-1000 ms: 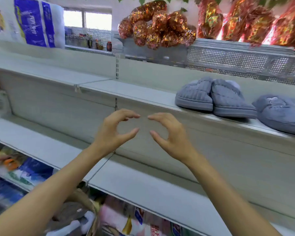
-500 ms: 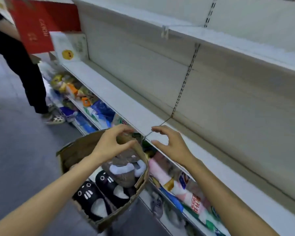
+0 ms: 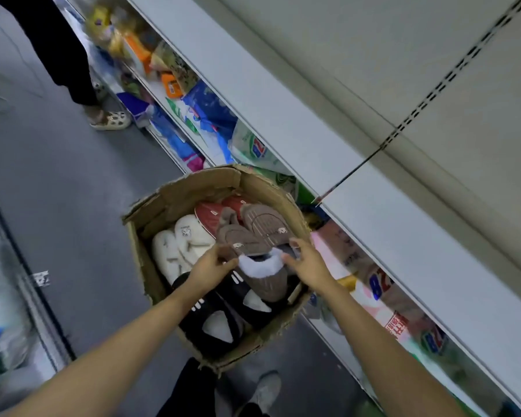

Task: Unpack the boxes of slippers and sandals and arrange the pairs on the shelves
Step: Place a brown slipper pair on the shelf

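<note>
Both hands' fingers, left hand (image 3: 212, 266) and right hand (image 3: 309, 261), pinch the brown slippers (image 3: 253, 236) inside the cardboard box (image 3: 193, 188).

Left hand (image 3: 212, 267) and right hand (image 3: 309, 261) grip brown slippers (image 3: 253, 233) over cardboard box (image 3: 193, 188).

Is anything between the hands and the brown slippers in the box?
No. Both the left hand and right hand already touch the brown fleece-lined slippers, which lie on top in the open cardboard box.
</note>
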`<state>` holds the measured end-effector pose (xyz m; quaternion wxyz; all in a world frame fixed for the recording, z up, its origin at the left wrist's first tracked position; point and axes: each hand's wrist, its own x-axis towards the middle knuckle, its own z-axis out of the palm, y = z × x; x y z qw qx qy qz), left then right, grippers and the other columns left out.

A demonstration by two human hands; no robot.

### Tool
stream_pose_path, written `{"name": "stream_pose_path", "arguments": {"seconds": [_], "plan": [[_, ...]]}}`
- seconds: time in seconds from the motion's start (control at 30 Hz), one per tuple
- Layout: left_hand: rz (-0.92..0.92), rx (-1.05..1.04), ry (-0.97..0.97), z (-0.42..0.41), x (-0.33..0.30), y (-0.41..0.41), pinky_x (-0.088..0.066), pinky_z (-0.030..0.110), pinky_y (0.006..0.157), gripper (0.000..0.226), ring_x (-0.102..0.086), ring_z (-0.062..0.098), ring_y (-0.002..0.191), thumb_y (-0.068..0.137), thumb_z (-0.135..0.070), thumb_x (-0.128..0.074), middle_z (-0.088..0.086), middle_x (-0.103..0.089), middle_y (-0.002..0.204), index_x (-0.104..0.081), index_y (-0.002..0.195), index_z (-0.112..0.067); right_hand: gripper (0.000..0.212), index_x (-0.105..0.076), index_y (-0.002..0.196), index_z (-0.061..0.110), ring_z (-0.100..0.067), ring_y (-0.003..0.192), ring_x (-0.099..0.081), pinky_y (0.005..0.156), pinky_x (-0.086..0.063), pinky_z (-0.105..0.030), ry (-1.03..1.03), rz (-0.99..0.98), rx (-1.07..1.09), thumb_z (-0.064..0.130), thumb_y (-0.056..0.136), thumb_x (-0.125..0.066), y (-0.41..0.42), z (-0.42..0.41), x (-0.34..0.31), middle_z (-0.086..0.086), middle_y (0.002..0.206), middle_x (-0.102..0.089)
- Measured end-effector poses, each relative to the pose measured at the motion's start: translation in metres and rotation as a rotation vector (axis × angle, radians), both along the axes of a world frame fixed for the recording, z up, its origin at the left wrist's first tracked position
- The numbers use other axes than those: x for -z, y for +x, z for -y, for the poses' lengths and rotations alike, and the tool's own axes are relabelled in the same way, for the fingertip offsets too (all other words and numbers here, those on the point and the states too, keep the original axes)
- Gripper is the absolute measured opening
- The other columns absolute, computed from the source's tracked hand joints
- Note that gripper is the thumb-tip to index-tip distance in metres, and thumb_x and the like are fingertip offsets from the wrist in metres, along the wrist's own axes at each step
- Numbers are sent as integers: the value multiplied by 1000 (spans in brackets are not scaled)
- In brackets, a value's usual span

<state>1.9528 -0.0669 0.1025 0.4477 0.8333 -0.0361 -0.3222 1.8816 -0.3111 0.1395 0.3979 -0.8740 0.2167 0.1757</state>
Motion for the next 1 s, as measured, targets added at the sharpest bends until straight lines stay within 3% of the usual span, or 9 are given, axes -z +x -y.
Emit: {"name": "stream_pose_path", "arguments": {"seconds": [0.1, 0.23, 0.33, 0.43, 0.6, 0.67, 0.83, 0.9, 1.0], "plan": [[-205, -133, 42, 14, 25, 3, -49, 34, 81, 47, -63, 25, 100, 88, -44, -71, 4, -63, 109, -52, 120, -15, 52, -51, 139, 8, -33, 131, -49, 107, -39, -38, -12, -50, 62, 37, 96, -58, 16, -2, 33, -13, 141, -54], [-301, -341, -95, 23, 59, 12, -62, 49, 77, 89, -72, 27, 89, 63, -73, -70, 12, -70, 107, -54, 120, -6, 33, -62, 121, 2, -37, 117, -57, 93, -43, -36, -40, -97, 182, 26, 99, -55, 37, 0, 63, -20, 123, -63], [-407, -461, -136, 25, 61, 23, -64, 46, 67, 86, -75, 30, 82, 67, -64, -78, 17, -69, 107, -48, 120, -4, 36, -68, 93, 8, -28, 97, -60, 82, -44, -35, 65, -249, 169, 42, 97, -57, 51, -10, 75, -8, 90, -65], [-429, -417, -83, 25, 64, 31, -60, 35, 60, 68, -72, 28, 81, 79, -49, -81, 15, -63, 111, -36, 113, -11, 40, -67, 112, 5, -25, 100, -59, 92, -46, -35, 195, -389, 105, 36, 87, -70, 59, -22, 80, -4, 102, -65], [-441, -304, -72, 19, 59, 37, -51, 27, 54, 62, -73, 26, 80, 82, -49, -78, 10, -65, 107, -35, 109, -14, 20, -63, 90, -5, -37, 93, -60, 82, -50, -39, -107, -307, 32, 15, 89, -58, 55, -20, 95, -24, 97, -64], [-445, -306, -81, 15, 60, 38, -52, 31, 57, 54, -70, 25, 74, 86, -47, -74, 13, -66, 107, -35, 104, -15, 23, -56, 72, 4, -35, 87, -59, 71, -41, -33, -198, -233, 66, 15, 91, -58, 54, -23, 89, -21, 84, -63], [-497, -500, -149, -2, 54, 49, -54, 34, 58, 40, -63, 23, 70, 101, -41, -55, 15, -62, 99, -40, 117, -8, 23, -55, 62, 19, -30, 87, -64, 68, -37, -29, -195, -99, 64, 11, 82, -62, 62, -26, 72, -8, 79, -64], [-490, -618, -158, -19, 60, 62, -52, 31, 57, 48, -65, 25, 74, 102, -47, -49, 22, -66, 107, -47, 123, -5, 12, -68, 72, 15, -25, 95, -64, 81, -47, -31, -130, 27, -56, 11, 79, -60, 67, -21, 59, -5, 88, -69], [-514, -749, -218, -46, 63, 84, -52, 35, 68, 48, -62, 26, 80, 102, -55, -40, 16, -65, 104, -57, 117, -13, 29, -77, 99, 7, -10, 99, -62, 91, -48, -20, 52, 105, -214, -9, 79, -64, 76, -11, 34, -4, 106, -71]]}}
